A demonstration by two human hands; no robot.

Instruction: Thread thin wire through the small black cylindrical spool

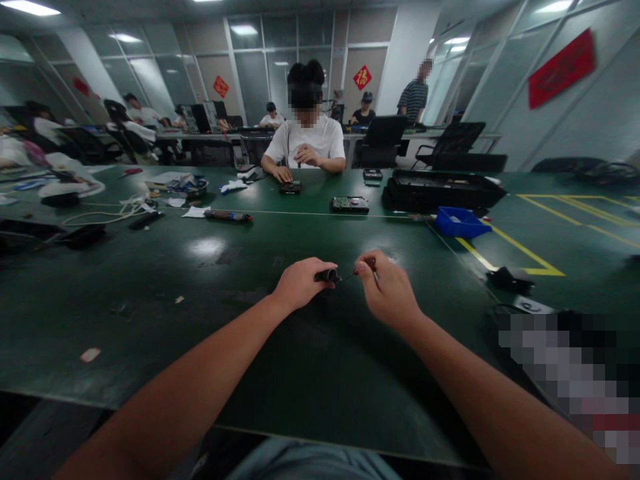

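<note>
My left hand (299, 283) is closed around a small black cylindrical handle (327, 275), held just above the green table (200, 320). A thin shaft (347, 275) sticks out of the handle toward the right. My right hand (387, 288) pinches the far end of that shaft, where a small red tip (356, 271) shows between thumb and fingers. Both hands hover close together in the middle of the table, a short way in front of me.
A person in a white shirt (306, 143) sits across the table, hands on a small device (291, 188). A hard drive (350, 204), a black case (443, 190), a blue tray (461, 222), a screwdriver (227, 216) and cables (107, 215) lie farther out. More people sit behind.
</note>
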